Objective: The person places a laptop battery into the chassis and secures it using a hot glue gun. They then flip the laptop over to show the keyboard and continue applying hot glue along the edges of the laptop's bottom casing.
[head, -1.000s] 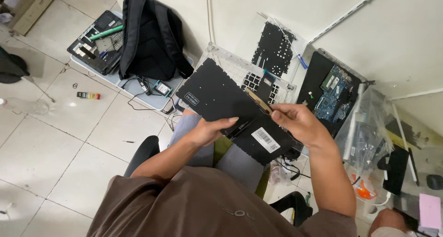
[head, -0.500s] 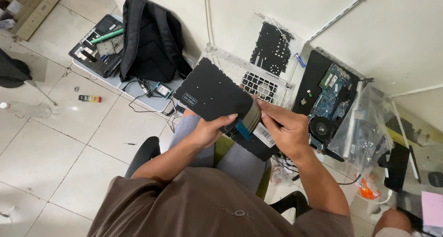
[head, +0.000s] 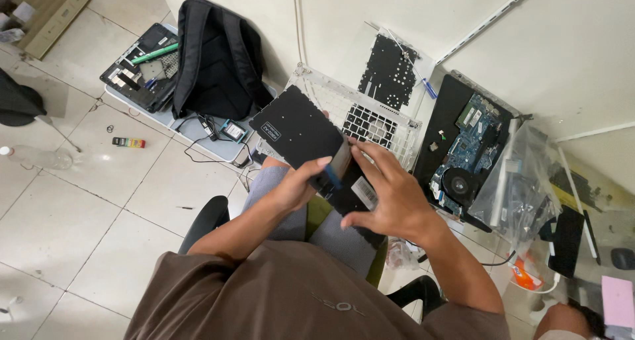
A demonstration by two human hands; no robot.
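The person sits on a chair and holds a flat black keyboard panel (head: 301, 131) over the lap, back side up, so that the ribbon and stickers on its underside face the eyes. The left hand (head: 297, 186) grips the panel's near edge from below, its fingers (head: 316, 166) clamped on that edge to steady it. The right hand (head: 390, 198) lies over the near right corner, its fingers (head: 369, 156) spread and pressed on the panel beside a small dark flap with a blue tab (head: 336, 171), which stands tilted up between the two hands; whether the right thumb pinches that flap I cannot tell. Holding the panel in the air rather than laying it down likely leaves both faces within reach. On the floor ahead lies a white laptop frame (head: 357, 112) with some black keys showing in it, and a black perforated sheet (head: 389, 71) leans on the wall just behind. To the right an opened laptop base (head: 463, 151) holds a blue circuit board and a round fan. A clear plastic bag (head: 522, 188) beside it holds dark parts that are too blurred to name. To the left a black backpack (head: 215, 59) leans against the wall, partly over another opened laptop (head: 135, 75), in which a green stick lies.
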